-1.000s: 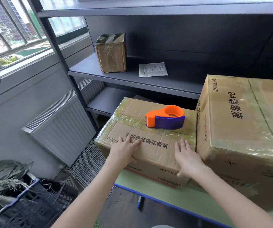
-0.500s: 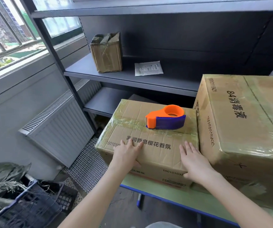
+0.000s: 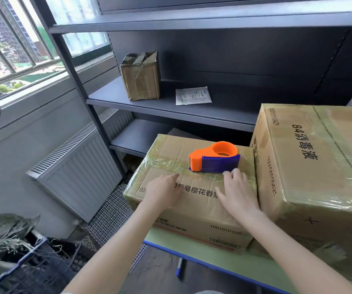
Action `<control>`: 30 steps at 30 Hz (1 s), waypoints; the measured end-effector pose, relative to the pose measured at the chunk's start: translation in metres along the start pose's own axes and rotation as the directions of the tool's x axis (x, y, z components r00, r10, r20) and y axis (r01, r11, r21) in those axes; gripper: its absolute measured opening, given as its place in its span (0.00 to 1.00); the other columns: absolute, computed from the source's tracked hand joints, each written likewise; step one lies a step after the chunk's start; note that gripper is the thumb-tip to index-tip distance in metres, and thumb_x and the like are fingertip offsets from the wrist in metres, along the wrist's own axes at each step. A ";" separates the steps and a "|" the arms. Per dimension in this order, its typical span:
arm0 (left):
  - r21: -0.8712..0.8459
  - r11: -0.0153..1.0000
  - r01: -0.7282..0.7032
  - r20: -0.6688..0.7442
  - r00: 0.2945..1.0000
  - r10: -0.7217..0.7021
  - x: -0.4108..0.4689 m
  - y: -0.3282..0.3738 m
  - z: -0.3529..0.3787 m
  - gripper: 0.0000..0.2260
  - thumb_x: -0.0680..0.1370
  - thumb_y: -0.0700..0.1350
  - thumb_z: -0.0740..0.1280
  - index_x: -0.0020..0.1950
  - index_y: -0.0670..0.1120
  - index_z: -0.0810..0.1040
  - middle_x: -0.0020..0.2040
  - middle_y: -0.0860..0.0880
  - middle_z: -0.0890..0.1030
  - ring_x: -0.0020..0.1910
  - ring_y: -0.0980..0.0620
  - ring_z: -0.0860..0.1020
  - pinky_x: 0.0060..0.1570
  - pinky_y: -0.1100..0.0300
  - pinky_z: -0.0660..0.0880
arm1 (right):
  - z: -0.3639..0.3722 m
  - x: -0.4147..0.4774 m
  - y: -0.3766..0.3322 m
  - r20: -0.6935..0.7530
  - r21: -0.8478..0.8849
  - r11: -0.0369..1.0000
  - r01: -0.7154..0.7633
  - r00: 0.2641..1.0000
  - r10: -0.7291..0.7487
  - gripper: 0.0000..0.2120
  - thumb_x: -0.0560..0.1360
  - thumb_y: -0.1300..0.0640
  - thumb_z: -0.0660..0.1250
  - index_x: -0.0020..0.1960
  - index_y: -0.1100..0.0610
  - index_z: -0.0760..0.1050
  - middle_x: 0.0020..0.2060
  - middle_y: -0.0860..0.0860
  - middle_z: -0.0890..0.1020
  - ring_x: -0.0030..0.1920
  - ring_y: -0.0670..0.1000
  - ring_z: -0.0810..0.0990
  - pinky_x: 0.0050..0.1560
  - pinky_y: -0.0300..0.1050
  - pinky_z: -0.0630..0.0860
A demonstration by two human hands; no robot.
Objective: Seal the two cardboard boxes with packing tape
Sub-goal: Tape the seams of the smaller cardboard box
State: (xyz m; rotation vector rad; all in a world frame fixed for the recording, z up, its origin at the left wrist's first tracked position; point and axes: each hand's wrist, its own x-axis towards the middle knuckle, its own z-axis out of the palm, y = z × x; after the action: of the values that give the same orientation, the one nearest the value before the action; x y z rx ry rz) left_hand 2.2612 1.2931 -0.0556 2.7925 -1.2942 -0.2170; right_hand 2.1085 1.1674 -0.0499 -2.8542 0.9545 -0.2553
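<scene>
The left hand [image 3: 164, 192] and right hand [image 3: 237, 193] lie flat, fingers straight, on the smaller box [image 3: 167, 149]. The tape dispenser [image 3: 213, 159] sits at their twelve o'clock.

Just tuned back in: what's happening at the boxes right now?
A person has both hands on top of the smaller cardboard box, which sits on the green table. The left hand lies flat on the lid. The right hand has its fingertips right beside the orange and blue tape dispenser, which sits on the box's taped top seam and is not gripped. The larger box stands against its right side, with tape visible on it too.
</scene>
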 end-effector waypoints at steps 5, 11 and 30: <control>-0.061 0.995 -0.075 0.018 0.997 0.076 0.015 -0.004 0.014 0.24 0.77 0.59 0.62 0.69 0.48 0.68 0.71 0.49 0.69 0.69 0.48 0.66 0.64 0.52 0.67 | 0.006 0.034 -0.009 -0.073 -0.011 1.000 -0.017 0.997 0.016 0.30 0.76 0.49 0.62 0.72 0.63 0.58 0.70 0.61 0.62 0.70 0.61 0.59 0.70 0.51 0.57; -0.030 0.992 -0.121 0.016 0.992 0.122 0.038 -0.026 0.020 0.36 0.75 0.65 0.60 0.75 0.46 0.58 0.76 0.49 0.60 0.74 0.48 0.59 0.73 0.50 0.55 | 0.016 0.068 -0.003 -0.017 0.054 0.997 -0.047 0.999 0.048 0.25 0.78 0.48 0.58 0.70 0.59 0.62 0.67 0.55 0.70 0.69 0.54 0.65 0.74 0.52 0.50; -0.936 0.351 0.008 0.151 0.911 0.384 0.126 -0.093 -0.038 0.16 0.74 0.30 0.60 0.55 0.46 0.78 0.48 0.51 0.82 0.46 0.55 0.80 0.46 0.65 0.77 | 0.018 0.119 -0.055 0.096 0.235 0.967 -0.101 0.992 0.081 0.27 0.72 0.37 0.63 0.64 0.53 0.70 0.56 0.49 0.78 0.55 0.53 0.74 0.52 0.46 0.71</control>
State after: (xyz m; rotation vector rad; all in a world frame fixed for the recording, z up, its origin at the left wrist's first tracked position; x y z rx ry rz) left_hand 2.4174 1.2572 -0.0417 1.5968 -1.0042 -1.0965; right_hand 2.2378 1.1396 -0.0437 -2.5737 0.9635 -0.2206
